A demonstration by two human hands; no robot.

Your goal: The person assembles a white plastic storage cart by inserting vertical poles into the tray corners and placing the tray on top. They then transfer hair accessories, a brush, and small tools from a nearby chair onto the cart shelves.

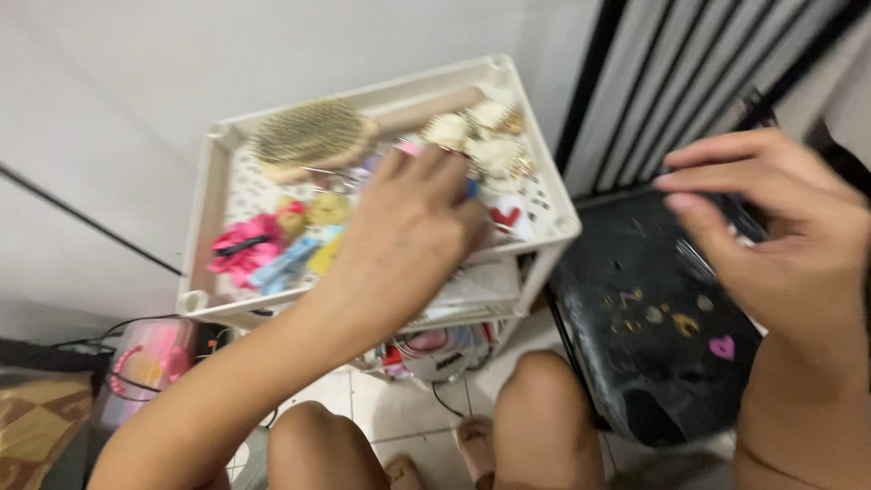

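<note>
Our left hand reaches into the white tray among hair accessories, its grip hidden. Our right hand hovers released over the black bag.

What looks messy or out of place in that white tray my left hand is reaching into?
Nothing looks spilled or broken. The white tray is simply crowded: a hairbrush lies slanted across the back, cream hair clips are heaped in the far right corner, and a pink bow sits with other small accessories at the front left. The left hand hides the middle.

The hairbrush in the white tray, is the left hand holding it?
No, the hairbrush lies untouched at the tray's far side while the left hand reaches among small accessories.
</note>
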